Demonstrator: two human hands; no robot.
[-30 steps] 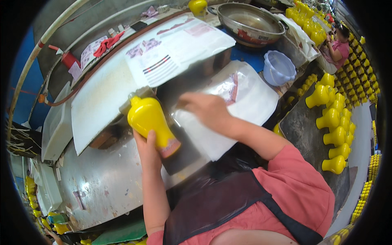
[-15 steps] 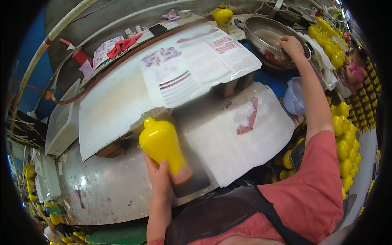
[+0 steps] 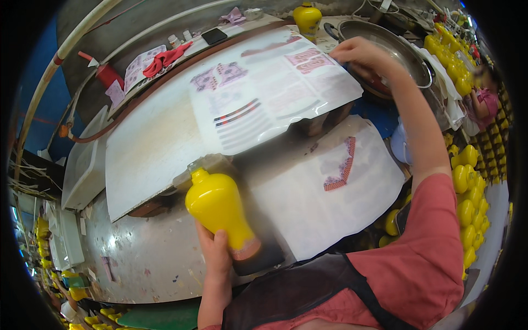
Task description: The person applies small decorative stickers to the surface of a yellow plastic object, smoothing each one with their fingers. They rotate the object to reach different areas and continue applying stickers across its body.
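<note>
My left hand (image 3: 216, 250) is wrapped round the lower part of a glossy yellow vase (image 3: 214, 203), tilted with its narrow neck up and away from me. A pinkish patterned band circles the vase's foot. Stretched far out, my right hand (image 3: 360, 54) hovers between the white board's far right corner and a wide metal pan (image 3: 399, 47). Its fingers are drawn together and point left; whatever they may hold is too small to make out. Nearest to them lie red-purple patterned decals (image 3: 309, 60) on the wet-looking sheet, with purple decals (image 3: 219, 77) farther left.
Closer to me, a white paper sheet (image 3: 324, 220) carries a red-purple decal strip (image 3: 346, 165). A second yellow vase (image 3: 307, 21) stands at the back. A red cloth (image 3: 165, 59) and black phone (image 3: 214, 36) lie behind the board. Several yellow vases (image 3: 470, 190) crowd the right side, where another person sits.
My right hand has moved left from over the metal pan toward the board's far right corner. The yellow vase stays in my left hand, almost unmoved.
</note>
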